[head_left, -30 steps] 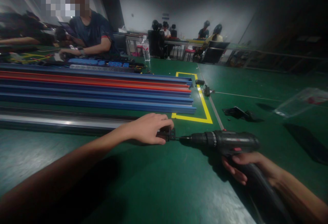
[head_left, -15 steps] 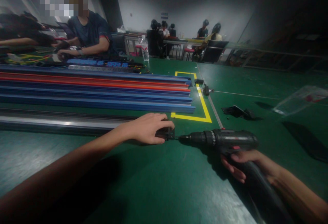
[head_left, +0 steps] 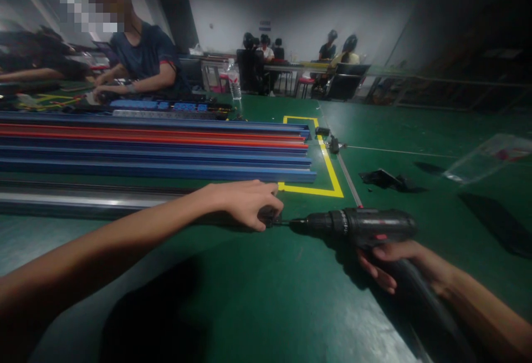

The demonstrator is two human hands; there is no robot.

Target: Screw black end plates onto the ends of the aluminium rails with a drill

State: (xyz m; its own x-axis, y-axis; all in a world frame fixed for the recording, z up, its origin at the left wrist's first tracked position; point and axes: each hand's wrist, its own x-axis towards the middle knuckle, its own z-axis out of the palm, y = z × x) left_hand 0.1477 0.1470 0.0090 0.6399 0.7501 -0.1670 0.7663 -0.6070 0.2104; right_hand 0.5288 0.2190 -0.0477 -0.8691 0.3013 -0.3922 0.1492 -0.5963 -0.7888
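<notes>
My right hand [head_left: 390, 266] grips a black cordless drill [head_left: 378, 224], its bit pointing left. The bit's tip meets a small dark end piece [head_left: 272, 220] at the right end of a long black and silver metal profile [head_left: 112, 202]. Over that end lies my left hand [head_left: 251, 205], its fingers curled down around the end piece, whose shape is mostly hidden under them. Just beyond my left hand run several long blue profiles [head_left: 266, 173] and a red one [head_left: 233, 140], parallel to the one I hold.
Yellow tape [head_left: 334, 177] marks a corner on the green table [head_left: 266, 296]. To the right lie small black parts [head_left: 386, 180], a clear plastic bottle [head_left: 486, 158] and a dark flat object [head_left: 494, 224]. Another bottle [head_left: 235, 83] stands behind the profiles, near a seated person [head_left: 145, 61].
My left wrist and forearm have risen a little, and the fingers have curled more tightly over the end piece. The drill stays nearly in place, its bit still at the end piece.
</notes>
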